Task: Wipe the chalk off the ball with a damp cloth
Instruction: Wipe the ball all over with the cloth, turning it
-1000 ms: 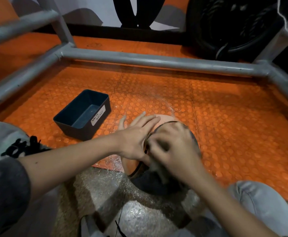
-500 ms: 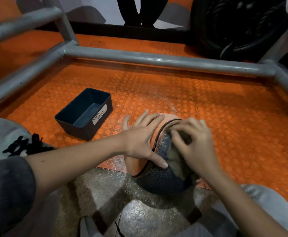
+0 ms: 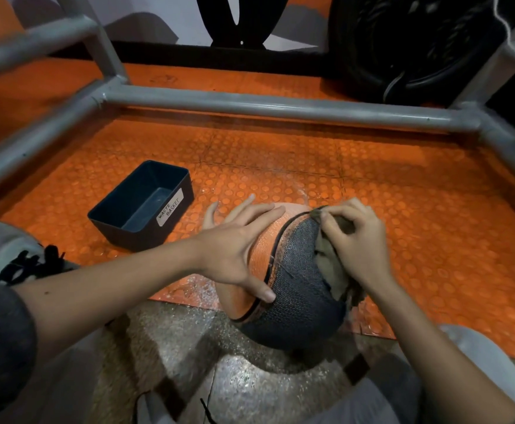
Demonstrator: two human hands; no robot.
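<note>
Since a second ago the right hand has slid the cloth, bunched in its fingers, to the far top of the ball. Flat and relaxed, the left hand steadies the ball at the near edge of the orange mat. Wiping seems midway; any remaining chalk is hard to make out.

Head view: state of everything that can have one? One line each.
ball, on the floor, steadied by one hand, cloth against its right side
cloth, bunched, pressed on the ball
left hand, fingers straight, flat on the ball's orange panel
right hand, fingers curled round the cloth
waste basket, upright, open-topped, apart from the ball
</note>
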